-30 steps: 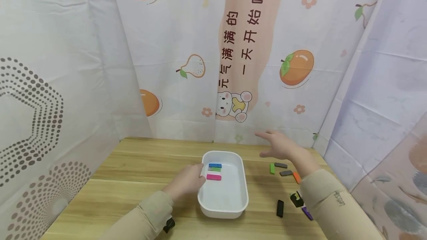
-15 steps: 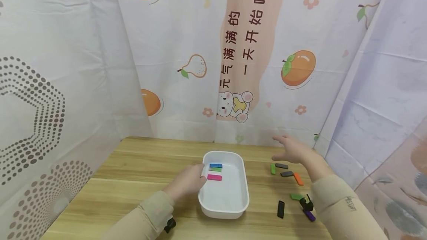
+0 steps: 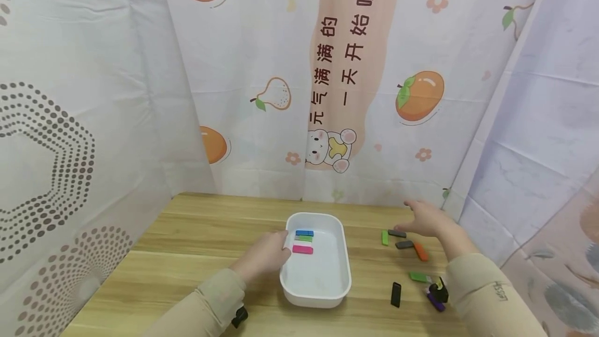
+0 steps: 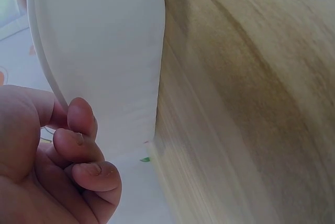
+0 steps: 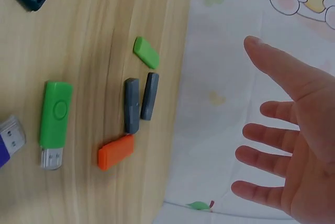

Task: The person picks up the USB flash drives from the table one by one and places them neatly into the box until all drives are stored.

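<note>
My left hand (image 3: pixel 264 256) grips the left rim of a white plastic tray (image 3: pixel 315 277), its fingers curled at the edge in the left wrist view. Inside the tray lie a blue stick (image 3: pixel 304 233), a green one (image 3: pixel 305 238) and a pink one (image 3: pixel 302 249) in a row. My right hand (image 3: pixel 428 220) hovers with spread fingers over the right side of the table, holding nothing. Below it are an orange stick (image 5: pixel 116 152), two dark grey sticks (image 5: pixel 132 106) and a small light green piece (image 5: pixel 146 53). A green USB flash drive (image 5: pixel 55 114) shows its metal plug.
Nearer the front right lie a purple USB flash drive (image 3: pixel 435 303) and a black stick (image 3: pixel 395 294). A dark wrist mount (image 3: pixel 439 291) hangs by my right sleeve. Printed curtains (image 3: pixel 262 170) enclose the wooden table (image 3: pixel 187 254) at the back and sides.
My right hand has moved rightward and lower, away from the tray side and over the loose sticks. My left hand stays on the tray rim.
</note>
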The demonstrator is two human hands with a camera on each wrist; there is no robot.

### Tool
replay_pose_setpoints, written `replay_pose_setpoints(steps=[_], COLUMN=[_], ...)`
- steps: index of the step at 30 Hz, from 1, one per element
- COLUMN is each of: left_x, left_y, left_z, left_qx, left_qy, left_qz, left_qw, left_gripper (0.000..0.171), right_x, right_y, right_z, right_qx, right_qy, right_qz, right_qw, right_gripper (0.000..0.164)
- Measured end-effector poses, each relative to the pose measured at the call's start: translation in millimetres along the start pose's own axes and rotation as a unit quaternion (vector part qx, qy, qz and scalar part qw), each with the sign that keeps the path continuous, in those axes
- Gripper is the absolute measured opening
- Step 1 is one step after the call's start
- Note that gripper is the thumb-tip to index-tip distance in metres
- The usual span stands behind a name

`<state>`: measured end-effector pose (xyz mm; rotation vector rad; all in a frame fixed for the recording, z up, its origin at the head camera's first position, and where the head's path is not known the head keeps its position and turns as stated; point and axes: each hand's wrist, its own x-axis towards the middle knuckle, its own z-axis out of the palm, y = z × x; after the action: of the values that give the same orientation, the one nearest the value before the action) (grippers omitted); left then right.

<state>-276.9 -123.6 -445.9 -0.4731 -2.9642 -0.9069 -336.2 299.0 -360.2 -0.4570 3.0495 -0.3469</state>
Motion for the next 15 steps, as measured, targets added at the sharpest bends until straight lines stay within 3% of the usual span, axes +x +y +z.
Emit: replay_pose_setpoints(steps=[15], left_x=[1.6], left_y=[-1.1], left_z=[0.2], left_qx=[-0.012], left_qy=[-0.013], left_qz=[-0.013], left_qw=[0.9998], left_gripper=[0.051], right_x=[-6], right_y=[20], right_z=[5], right_qx=[-0.006], right_qy=[-0.016], right_qz=[0.038], right_qw=[0.999], right_gripper=[0.085])
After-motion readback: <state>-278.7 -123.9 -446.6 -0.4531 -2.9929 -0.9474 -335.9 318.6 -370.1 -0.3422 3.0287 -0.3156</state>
